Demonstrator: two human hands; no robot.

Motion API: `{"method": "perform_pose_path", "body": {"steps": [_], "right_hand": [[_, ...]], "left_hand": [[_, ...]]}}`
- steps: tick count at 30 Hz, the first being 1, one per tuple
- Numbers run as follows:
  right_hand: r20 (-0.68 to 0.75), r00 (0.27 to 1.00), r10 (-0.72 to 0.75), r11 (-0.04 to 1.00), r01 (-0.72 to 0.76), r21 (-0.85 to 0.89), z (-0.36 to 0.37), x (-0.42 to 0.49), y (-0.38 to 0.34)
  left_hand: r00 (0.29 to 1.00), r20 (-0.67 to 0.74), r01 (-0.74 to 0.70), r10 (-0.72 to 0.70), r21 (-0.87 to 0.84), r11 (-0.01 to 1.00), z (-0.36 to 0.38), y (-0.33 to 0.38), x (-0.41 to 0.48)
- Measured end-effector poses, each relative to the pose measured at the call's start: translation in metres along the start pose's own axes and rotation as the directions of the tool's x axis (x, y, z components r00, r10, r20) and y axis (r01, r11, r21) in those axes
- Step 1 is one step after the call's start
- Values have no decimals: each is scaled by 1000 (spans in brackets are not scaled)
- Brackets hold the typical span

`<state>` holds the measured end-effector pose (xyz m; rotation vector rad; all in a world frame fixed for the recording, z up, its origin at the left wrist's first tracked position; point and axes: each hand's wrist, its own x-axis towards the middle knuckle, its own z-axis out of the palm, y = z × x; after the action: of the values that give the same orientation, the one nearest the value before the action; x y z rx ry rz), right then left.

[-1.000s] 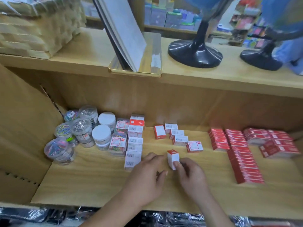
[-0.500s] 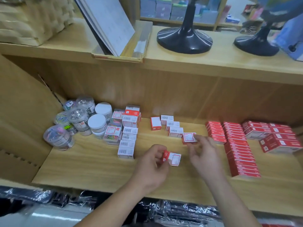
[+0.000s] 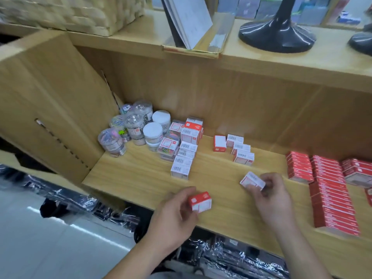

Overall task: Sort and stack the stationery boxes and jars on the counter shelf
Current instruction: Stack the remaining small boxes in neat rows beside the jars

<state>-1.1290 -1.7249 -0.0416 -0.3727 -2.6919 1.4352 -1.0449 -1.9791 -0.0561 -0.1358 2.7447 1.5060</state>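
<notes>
Left hand: your left hand (image 3: 177,214) has its thumb and fingers curled round a small red-and-white box (image 3: 200,201), held over the near edge of the shelf (image 3: 141,178).
Right hand: your right hand (image 3: 269,198) pinches a white-labelled box (image 3: 252,181) at its right end. The box is tilted, and sits to the right of the other box and a little farther back. You cannot tell whether it touches the board.
Between the hands: the two held boxes are apart, with bare shelf board between them.
Barcode boxes: a row of barcode boxes (image 3: 184,158) runs from near to far, just left of centre, each touching the next.
Loose boxes: four loose boxes (image 3: 239,150) lie at the far middle, the leftmost one showing a red side.
Clip boxes: clear clip boxes (image 3: 168,146) stand just beside the barcode row on its left.
Jars: the jars (image 3: 132,127) are clustered in the far left corner, two of them with white lids.
Red packs: stacked red packs (image 3: 330,188) fill the right side of the shelf in rows.
Left wall: a cardboard panel (image 3: 50,97) leans beside the jars.
Above: the desk (image 3: 261,63) over the shelf carries a woven basket (image 3: 80,15), leaning booklets (image 3: 189,21) and a black stand (image 3: 275,35).
</notes>
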Motion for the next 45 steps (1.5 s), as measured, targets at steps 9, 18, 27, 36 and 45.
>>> {"method": "perform_pose_path", "body": {"steps": [9, 18, 27, 36, 45], "right_hand": [[262, 934, -244, 969, 227, 93, 71, -49, -38], [159, 979, -125, 953, 74, 292, 131, -68, -74], [123, 985, -120, 936, 71, 344, 124, -79, -60], [198, 972, -126, 936, 50, 348, 124, -78, -57], [150, 988, -38, 922, -23, 386, 134, -73, -68]], "left_hand": [[997, -76, 29, -29, 12, 999, -60, -9, 5], [991, -93, -103, 94, -87, 991, -90, -61, 24], [978, 89, -185, 187, -28, 982, -88, -71, 53], [942, 12, -317, 334, 352, 881, -78, -62, 54], [962, 64, -261, 265, -66, 963, -96, -77, 50]]}}
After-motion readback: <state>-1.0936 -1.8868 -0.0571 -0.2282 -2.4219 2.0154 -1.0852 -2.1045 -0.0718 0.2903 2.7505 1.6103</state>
